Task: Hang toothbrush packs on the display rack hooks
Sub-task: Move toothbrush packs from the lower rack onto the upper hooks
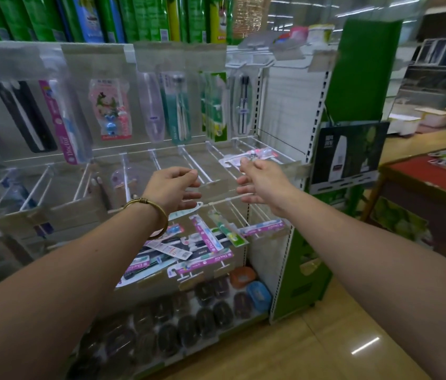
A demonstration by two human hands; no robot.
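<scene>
Your two bare arms reach in from the lower corners of the frame and meet at its centre, in front of a display rack (293,105) with a white slatted back. Your left hand (173,187), with a brass-coloured bracelet (147,212) on its wrist, hangs in the air with the fingers loosely bent and nothing in them. Your right hand (261,182) is just to the right of it, apart from it, palm turned inward and the lower fingers stretched out. Its upper fingertips sit right beside a single toothbrush pack (254,154) that lies flat across the white wire hooks (193,163), just right of centre. The picture is blurred there, so I cannot tell whether those fingertips pinch the pack's edge or only come close to it. The hooks in this middle row jut toward you, and most of them are bare. Below your hands, lower centre, a loose pile of packs (202,253) lies on the next row of hooks, several of them pink and white, overlapping at different angles. Across the upper left and upper centre, a row of hanging packs (112,111) is hung upright behind clear label strips. On the bottom shelf, lower centre, dark oval soap cases (205,322) lie in rows, with an orange one and a blue one at their right end. A tall green panel (364,69) stands at the rack's right side, and a red table (430,174) stands at the right edge, above a glossy tan floor (339,338).
</scene>
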